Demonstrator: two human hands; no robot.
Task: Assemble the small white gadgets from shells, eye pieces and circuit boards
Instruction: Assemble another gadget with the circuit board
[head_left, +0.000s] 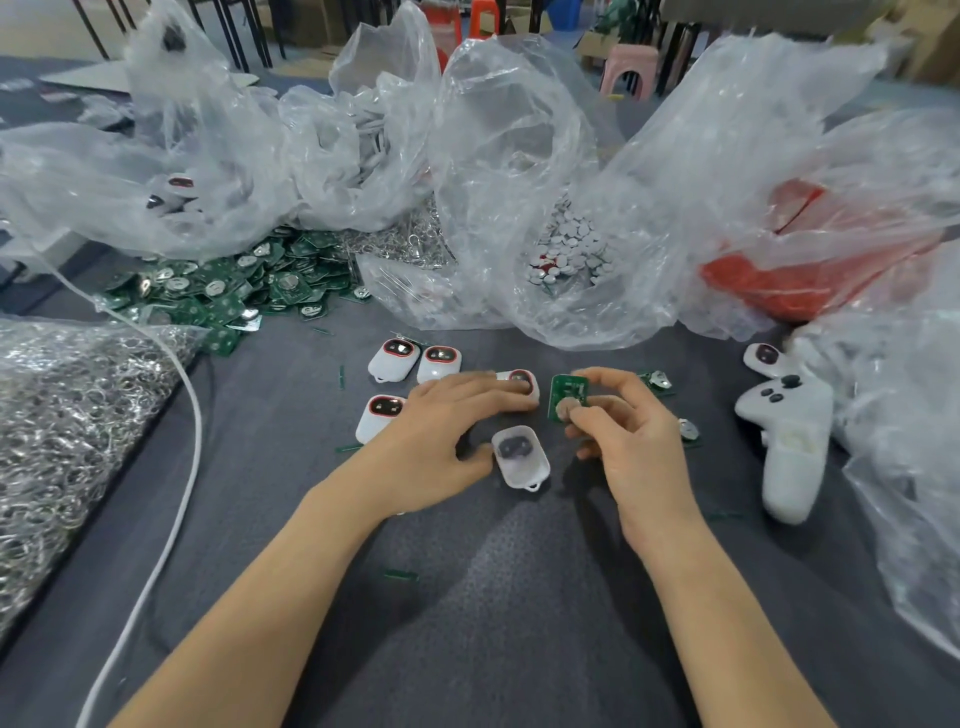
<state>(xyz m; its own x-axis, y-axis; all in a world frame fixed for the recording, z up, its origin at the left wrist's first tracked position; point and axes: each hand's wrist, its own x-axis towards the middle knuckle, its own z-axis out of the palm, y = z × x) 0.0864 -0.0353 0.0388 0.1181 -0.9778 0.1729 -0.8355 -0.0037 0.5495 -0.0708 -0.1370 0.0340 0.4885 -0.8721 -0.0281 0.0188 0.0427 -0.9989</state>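
Holding white discs (566, 254), perhaps eye pieces: plastic bag (519, 130).

1. Soft, even indoor light; a faint shadow lies on the grey cloth (467, 634) under the right hand (626, 441).
2. Plastic bags (519, 156) catch white glare (strongest up top).
3. Edges bend, wide-angle; far background blurs.

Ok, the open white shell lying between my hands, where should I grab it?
Probably pinch the open shell across its two long side walls, coming from above: it lies hollow side up, rim exposed, and the loop at its near end looks too small.
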